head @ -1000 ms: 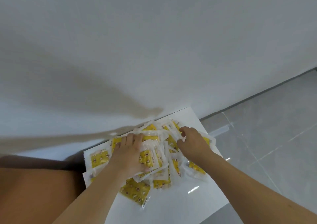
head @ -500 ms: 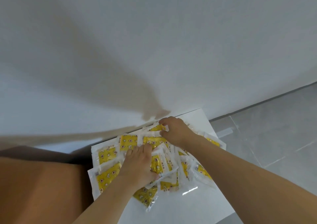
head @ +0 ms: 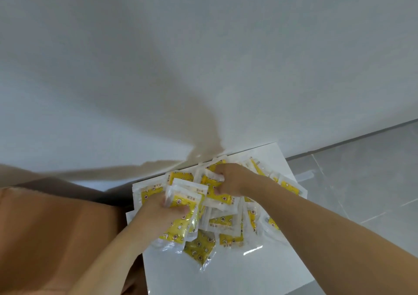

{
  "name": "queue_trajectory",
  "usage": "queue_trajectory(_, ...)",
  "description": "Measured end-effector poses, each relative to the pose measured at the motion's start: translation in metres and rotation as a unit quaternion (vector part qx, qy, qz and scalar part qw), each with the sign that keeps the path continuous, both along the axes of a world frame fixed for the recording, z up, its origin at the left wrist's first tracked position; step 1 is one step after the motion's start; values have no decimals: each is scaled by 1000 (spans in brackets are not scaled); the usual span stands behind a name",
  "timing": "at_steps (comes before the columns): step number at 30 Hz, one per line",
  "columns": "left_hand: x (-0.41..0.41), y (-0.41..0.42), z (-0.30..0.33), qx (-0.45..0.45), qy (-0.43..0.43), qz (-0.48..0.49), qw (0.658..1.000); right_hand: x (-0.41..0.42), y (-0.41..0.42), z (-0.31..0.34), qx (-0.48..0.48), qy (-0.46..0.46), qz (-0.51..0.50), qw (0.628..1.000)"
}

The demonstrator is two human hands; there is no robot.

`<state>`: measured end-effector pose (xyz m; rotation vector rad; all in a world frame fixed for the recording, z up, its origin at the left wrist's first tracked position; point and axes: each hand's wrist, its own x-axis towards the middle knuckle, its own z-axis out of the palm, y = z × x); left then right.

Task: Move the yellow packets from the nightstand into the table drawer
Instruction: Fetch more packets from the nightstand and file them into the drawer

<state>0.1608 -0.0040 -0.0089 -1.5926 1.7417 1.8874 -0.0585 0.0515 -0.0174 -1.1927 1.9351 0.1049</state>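
Note:
Several yellow packets (head: 228,227) in clear wrappers lie heaped on the white nightstand (head: 237,276) against the wall. My left hand (head: 162,213) grips a bunch of packets (head: 181,218) at the heap's left side, lifted and tilted, thumb across their front. My right hand (head: 230,179) curls its fingers round another packet (head: 213,186) at the back of the heap, near the wall. More packets stick out to the right of my right forearm. No table drawer is in view.
A white wall (head: 203,68) rises right behind the nightstand. A brown upholstered surface (head: 52,238) sits close on the left. Grey floor tiles (head: 362,181) lie to the right. The nightstand's front part is bare.
My left hand has gone from lying flat on the heap to gripping a lifted bunch of packets. My right hand closed round a packet at the back.

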Motion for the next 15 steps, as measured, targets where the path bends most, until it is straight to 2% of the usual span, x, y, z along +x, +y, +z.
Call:
queue_trajectory(2, 0, -1, 4, 38, 10, 45, 998, -13, 7, 13, -5, -37, -43, 998)
queue_trajectory(7, 1, -2, 0, 40, -16, 145, 988, -51, 16, 36, 34, -4, -75, 997)
queue_trajectory(11, 2, -2, -3, 59, -10, 203, 977, -30, 2, 35, 29, -9, -57, 998)
queue_trajectory(13, 3, 1, -5, 63, -2, 209, 976, -14, -9, 24, 32, -29, -88, 995)
queue_trajectory(15, 3, 3, -8, 65, 4, 212, 975, -6, -20, 6, 34, -6, -111, 993)
